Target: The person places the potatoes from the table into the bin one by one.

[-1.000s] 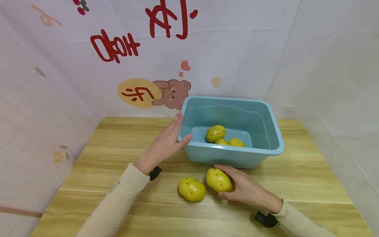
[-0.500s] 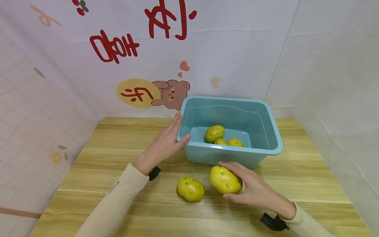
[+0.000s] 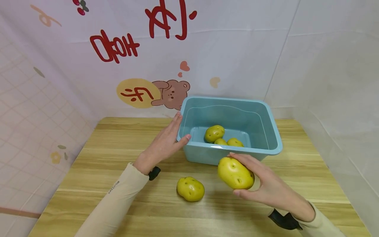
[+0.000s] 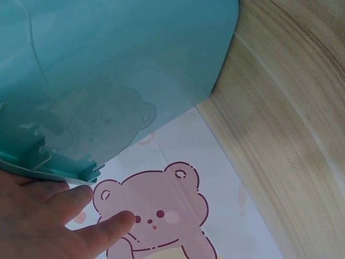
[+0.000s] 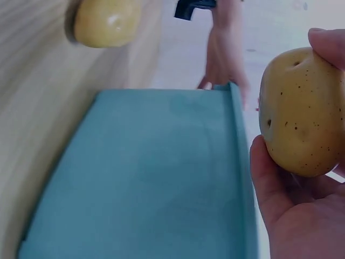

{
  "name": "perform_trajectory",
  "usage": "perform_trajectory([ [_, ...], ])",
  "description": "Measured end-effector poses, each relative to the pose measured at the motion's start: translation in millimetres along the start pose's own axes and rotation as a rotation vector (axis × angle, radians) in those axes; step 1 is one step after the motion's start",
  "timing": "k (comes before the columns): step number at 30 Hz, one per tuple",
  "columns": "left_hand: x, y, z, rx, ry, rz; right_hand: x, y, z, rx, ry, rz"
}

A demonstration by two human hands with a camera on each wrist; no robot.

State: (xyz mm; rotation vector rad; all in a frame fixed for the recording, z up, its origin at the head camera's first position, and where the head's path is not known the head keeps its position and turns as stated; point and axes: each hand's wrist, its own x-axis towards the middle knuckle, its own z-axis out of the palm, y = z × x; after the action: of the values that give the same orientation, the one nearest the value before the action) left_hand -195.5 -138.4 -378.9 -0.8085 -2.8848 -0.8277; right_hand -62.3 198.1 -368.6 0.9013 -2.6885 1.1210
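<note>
In front of the blue plastic bin, my right hand holds a yellow potato above the table, thumb below and fingers over the top. The right wrist view shows that same potato gripped beside the bin's wall. With straight fingers, my left hand rests against the bin's left rim. Its fingers touch under the rim in the left wrist view. Another potato lies on the table between my forearms. Inside the bin are three potatoes, two partly hidden by the front wall.
The wooden table runs back to a white printed cloth with a bear drawing, and the bin stands near that back edge. Pale cloth walls rise at both sides. A dark strap sits on my right wrist.
My right hand has lifted the potato off the table and carried it rightward and up toward the bin's front. The left hand, the bin and the other potatoes keep their places.
</note>
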Motion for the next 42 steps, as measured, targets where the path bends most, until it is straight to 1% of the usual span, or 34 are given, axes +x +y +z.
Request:
perform_trajectory([
  [9,0.7,-1.0,0.9,-0.009,0.013,0.010,4.1,-6,-20,0.009,0.060,-0.061],
  [16,0.8,-0.2,0.0,-0.006,0.005,0.007,8.3,-6,-36,0.049,0.082,-0.057],
  [21,0.5,0.6,-0.6,-0.003,-0.001,0.001,13.8,-6,-48,0.040,0.104,-0.059],
  [27,-0.3,1.5,-1.0,0.001,0.000,-0.003,21.4,-5,-59,0.033,0.141,-0.097],
  [31,-0.4,1.8,-0.7,0.002,-0.001,-0.003,25.3,-4,-65,0.028,0.171,-0.091],
  [34,0.1,1.5,-0.1,0.008,-0.002,-0.004,30.3,-2,-70,0.024,0.176,-0.101],
  [39,0.5,1.1,0.9,0.012,-0.003,-0.009,42.1,-2,-84,-0.007,0.179,-0.159],
  [42,0.4,1.2,0.9,0.009,-0.003,-0.014,50.6,-4,-93,-0.033,0.192,-0.172],
])
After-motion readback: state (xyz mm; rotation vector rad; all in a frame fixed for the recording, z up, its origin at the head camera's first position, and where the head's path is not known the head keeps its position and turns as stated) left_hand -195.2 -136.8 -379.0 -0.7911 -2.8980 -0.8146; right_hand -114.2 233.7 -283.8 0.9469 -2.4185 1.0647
